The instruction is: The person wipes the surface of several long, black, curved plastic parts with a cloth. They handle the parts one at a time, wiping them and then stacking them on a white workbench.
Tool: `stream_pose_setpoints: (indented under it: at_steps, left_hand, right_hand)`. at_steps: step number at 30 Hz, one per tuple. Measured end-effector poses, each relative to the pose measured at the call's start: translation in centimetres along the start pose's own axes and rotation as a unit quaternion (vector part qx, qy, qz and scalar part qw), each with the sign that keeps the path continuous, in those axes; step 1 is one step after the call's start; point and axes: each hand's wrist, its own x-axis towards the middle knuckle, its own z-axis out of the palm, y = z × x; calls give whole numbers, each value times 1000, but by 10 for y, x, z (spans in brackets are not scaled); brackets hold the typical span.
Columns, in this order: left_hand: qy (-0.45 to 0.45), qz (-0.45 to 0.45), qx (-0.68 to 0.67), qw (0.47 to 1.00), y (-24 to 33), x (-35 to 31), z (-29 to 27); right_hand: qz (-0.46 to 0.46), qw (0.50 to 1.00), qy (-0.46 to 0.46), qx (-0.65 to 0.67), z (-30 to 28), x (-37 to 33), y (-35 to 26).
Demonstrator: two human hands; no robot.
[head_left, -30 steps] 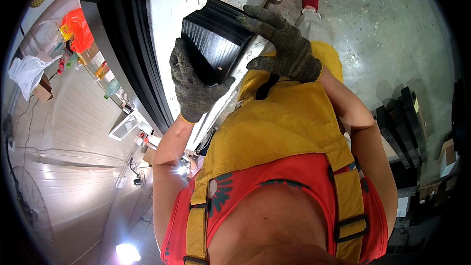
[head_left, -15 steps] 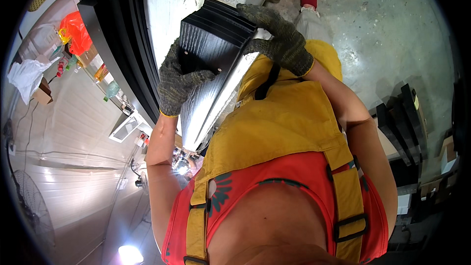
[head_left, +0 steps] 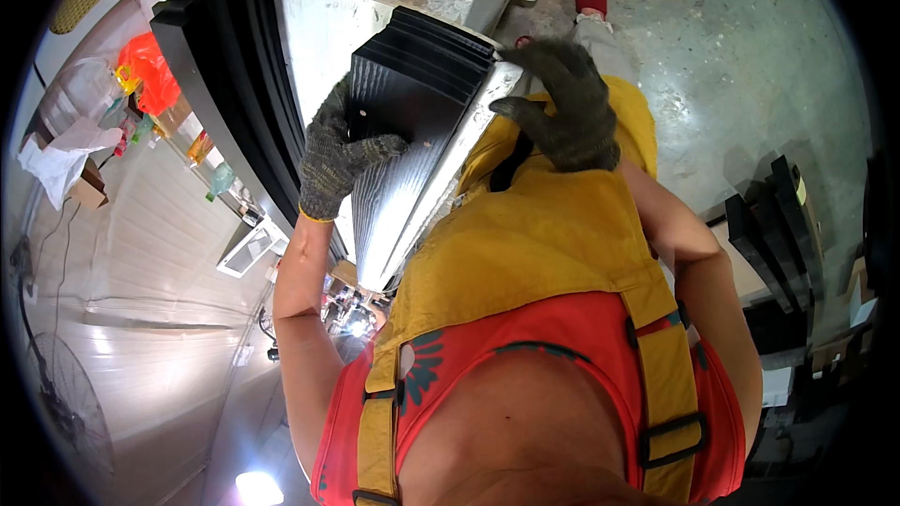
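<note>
A stack of black wood-grained boards (head_left: pixel 417 98) lies lengthwise in front of me on a white work surface (head_left: pixel 314 23), its layered ends toward the far side. My left hand (head_left: pixel 339 152), in a dark grey knit glove, grips the stack's left edge, with the thumb laid across the top board. To the right of the stack, my right hand (head_left: pixel 567 112) in a matching glove is raised just off it. Its fingers and thumb are apart, with nothing between them.
Long black boards (head_left: pixel 230 66) stand along the left of the work surface. More black boards (head_left: pixel 773 234) lean at the right over the concrete floor (head_left: pixel 731 66). A red plastic bag (head_left: pixel 150 75) and other clutter sit at far left, above a fan (head_left: pixel 66 394).
My right hand has let go of the stack's right far corner and drawn back to the right. The stack has shifted slightly; my left hand stays on it.
</note>
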Motion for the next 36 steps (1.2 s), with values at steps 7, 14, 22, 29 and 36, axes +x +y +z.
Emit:
stream_pose_setpoints:
  at_steps: [7, 14, 22, 29, 36]
  left_hand:
    - [-13, -6, 4, 1000, 1, 4, -3]
    - [9, 17, 52, 998, -2, 0, 0]
    - [8, 20, 32, 999, 3, 1, 1]
    - [6, 33, 46, 998, 6, 3, 0]
    - [2, 7, 26, 1000, 11, 4, 0]
  right_hand:
    - [92, 986, -84, 115, 7, -28, -20]
    - [210, 903, -217, 306, 9, -52, -32]
    - [81, 933, -169, 306, 33, -61, -21]
    - [74, 947, -160, 269, 32, -61, -23]
    - [85, 948, -144, 270, 36, -66, -24]
